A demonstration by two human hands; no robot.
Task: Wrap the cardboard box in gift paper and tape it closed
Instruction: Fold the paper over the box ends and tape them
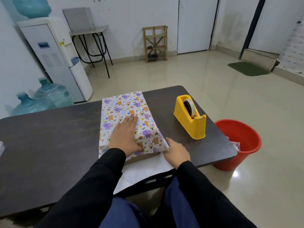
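Gift paper (125,106) covers the cardboard box completely, so the box itself is hidden. The package lies mid-table (49,145), long axis running from the near edge toward the far edge, its far end close to the far edge. A white flap of the paper's underside (143,170) hangs over the near edge toward the lap.

The left hand (126,134) lies flat on top of the package, on its near half. Its fingers are straight and together, pressing the paper down and gripping nothing. The right hand (176,152) is at the package's near right corner and touches the folded paper end. Its fingertips are hidden against the fold, so I cannot tell whether it pinches or only pushes.

A yellow tape dispenser (190,119) stands near the table's right edge, apart from the package. A red bucket (238,142) sits on the floor beyond that edge.
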